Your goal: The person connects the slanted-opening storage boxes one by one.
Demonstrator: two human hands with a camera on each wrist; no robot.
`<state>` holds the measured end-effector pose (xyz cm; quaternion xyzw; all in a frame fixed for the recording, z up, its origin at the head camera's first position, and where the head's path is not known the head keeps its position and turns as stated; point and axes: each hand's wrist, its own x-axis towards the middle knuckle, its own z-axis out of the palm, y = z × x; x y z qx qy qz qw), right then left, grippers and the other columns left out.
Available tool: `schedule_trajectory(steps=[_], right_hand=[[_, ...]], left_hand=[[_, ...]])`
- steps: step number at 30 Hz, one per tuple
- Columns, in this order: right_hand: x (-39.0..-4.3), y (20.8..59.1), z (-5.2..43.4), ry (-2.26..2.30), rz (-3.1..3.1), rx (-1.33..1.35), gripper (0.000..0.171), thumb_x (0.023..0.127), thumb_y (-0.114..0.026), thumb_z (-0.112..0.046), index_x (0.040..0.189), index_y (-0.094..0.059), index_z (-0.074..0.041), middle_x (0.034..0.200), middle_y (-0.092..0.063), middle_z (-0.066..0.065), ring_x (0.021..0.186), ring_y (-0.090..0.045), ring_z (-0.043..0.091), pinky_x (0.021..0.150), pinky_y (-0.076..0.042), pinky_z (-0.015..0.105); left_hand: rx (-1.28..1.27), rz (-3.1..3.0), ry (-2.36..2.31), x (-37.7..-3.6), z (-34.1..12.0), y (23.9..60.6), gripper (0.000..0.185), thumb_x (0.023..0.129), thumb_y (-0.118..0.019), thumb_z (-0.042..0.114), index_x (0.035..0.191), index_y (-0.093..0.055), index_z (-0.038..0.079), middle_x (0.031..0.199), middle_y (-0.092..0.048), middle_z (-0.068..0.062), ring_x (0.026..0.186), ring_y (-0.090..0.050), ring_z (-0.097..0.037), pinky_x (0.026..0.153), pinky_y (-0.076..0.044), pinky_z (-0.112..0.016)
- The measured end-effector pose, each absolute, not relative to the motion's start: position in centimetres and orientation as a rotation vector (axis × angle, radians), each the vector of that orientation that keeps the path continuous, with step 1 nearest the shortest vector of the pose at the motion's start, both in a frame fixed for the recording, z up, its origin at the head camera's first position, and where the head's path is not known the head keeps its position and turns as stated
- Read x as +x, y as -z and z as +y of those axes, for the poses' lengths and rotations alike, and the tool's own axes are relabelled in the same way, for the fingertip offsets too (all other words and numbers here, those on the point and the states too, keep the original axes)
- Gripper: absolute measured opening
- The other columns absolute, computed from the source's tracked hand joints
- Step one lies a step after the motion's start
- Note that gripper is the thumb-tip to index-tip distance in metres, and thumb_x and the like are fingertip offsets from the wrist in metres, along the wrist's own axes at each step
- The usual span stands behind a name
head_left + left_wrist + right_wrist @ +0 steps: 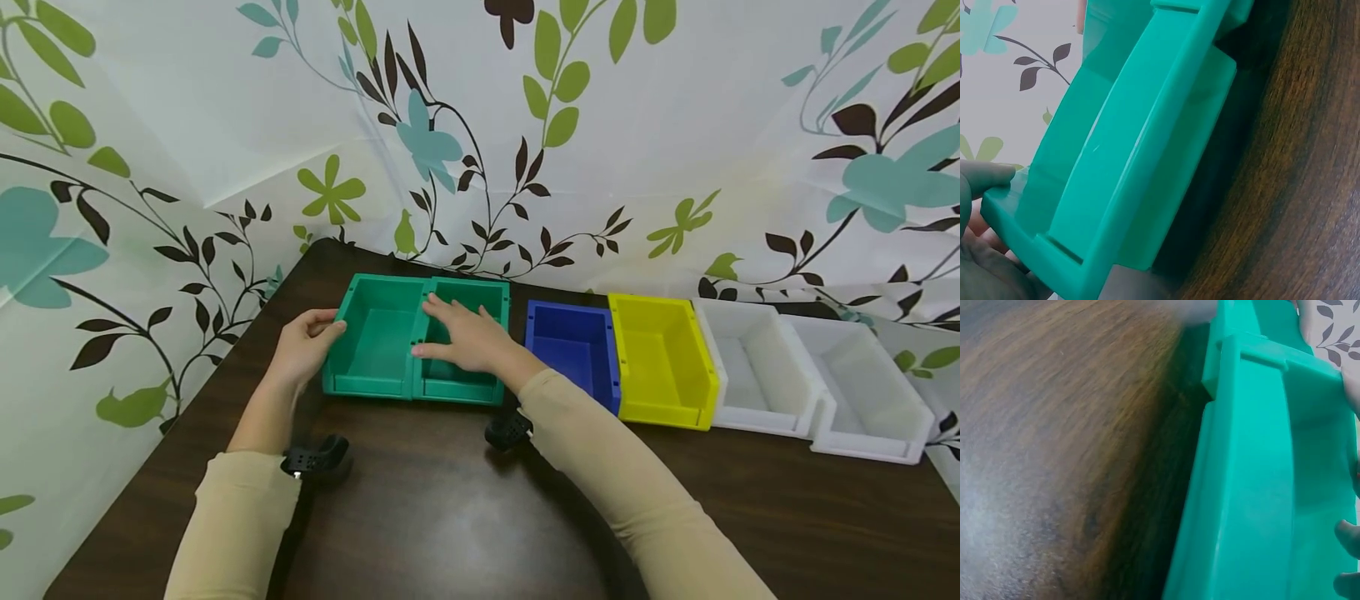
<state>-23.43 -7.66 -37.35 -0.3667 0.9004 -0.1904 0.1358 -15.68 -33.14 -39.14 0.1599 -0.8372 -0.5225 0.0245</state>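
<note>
Left hand (303, 343) fingers curl around the outer wall of the left green rigid plastic bin (375, 337); right hand (468, 337) lies flat across its twin, the right green plastic bin (480, 300). Both sit on the dark wooden counter (450, 500). They look light, stiff and slick, so walls or rims seem the best hold.

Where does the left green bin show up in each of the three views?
Head: left green bin at centre left, first in the bin row, left hand on its outer wall.
Left wrist: it fills the middle, seen from its front lip, fingers at lower left.
Right wrist: cannot tell; the green bin there may be its neighbour.
Shared landmark: the dark wooden table.
</note>
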Motion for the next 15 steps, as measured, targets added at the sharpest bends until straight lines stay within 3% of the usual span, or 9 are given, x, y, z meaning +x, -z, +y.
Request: schedule_trajectory(steps=[10,15], right_hand=[[-23.23,37.01,-7.96,0.438,2.638,-1.054,0.084,0.085,-0.043,-0.071,0.152,-0.018,-0.027,0.159,-0.007,-0.012,0.147,-0.012,0.028,0.114,-0.009,0.063],[-22.8,37.28,-7.94,0.356,2.664,-1.061,0.083,0.087,-0.034,-0.073,0.153,-0.01,-0.029,0.159,-0.002,-0.011,0.147,-0.011,0.03,0.114,-0.009,0.063]], left_hand=[[0.517,-2.584,1.652,-15.73,-33.17,38.67,0.055,0.098,-0.047,0.036,0.141,-0.039,0.002,0.135,-0.047,-0.022,0.121,-0.046,-0.031,0.093,-0.041,-0.035],[0.517,-2.581,1.665,-15.69,-33.16,38.81,0.055,0.098,-0.047,0.035,0.141,-0.038,0.002,0.136,-0.047,-0.022,0.122,-0.045,-0.032,0.097,-0.04,-0.038]])
